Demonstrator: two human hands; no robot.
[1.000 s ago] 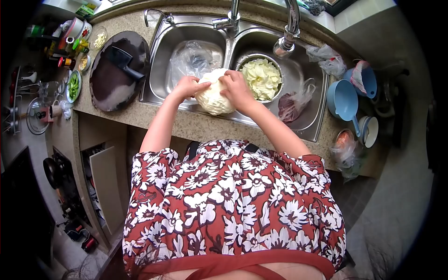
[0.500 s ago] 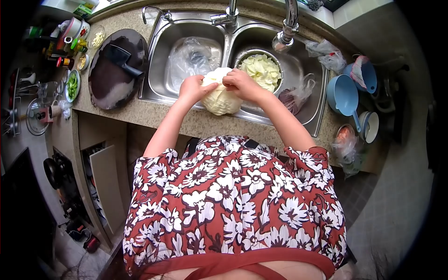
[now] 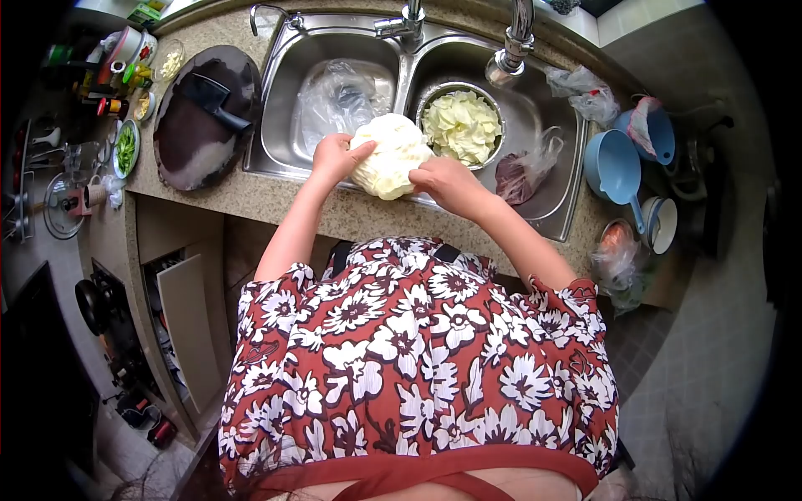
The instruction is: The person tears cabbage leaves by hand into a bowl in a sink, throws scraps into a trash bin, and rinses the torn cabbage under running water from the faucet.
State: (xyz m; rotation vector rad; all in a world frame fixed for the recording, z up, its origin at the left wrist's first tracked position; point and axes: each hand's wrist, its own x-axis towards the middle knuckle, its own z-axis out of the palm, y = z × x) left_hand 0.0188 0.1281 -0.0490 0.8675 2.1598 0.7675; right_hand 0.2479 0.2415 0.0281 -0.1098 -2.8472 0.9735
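Observation:
A pale cabbage (image 3: 388, 159) is held over the front edge of the double sink (image 3: 257, 163). My left hand (image 3: 336, 157) grips its left side, with the thumb on top. At the lower right edge of the cabbage, the fingers of my right hand (image 3: 451, 185) are closed on its outer leaves. Behind and to the right, a round metal bowl (image 3: 499, 152) in the right basin holds torn cabbage leaves (image 3: 461, 127). The undersides of the cabbage and some fingertips are hidden.
A clear plastic bag (image 3: 322, 108) lies in the left basin, and a bag with something dark red (image 3: 516, 175) in the right one. A cleaver (image 3: 219, 104) rests on a round chopping board (image 3: 188, 154) at left. Blue dipper (image 3: 614, 167) and faucet (image 3: 511, 58) stand right.
My right hand has moved from the top of the cabbage down to its lower right edge. The cabbage is turned, showing more leafy folds. My left hand stays on its left side.

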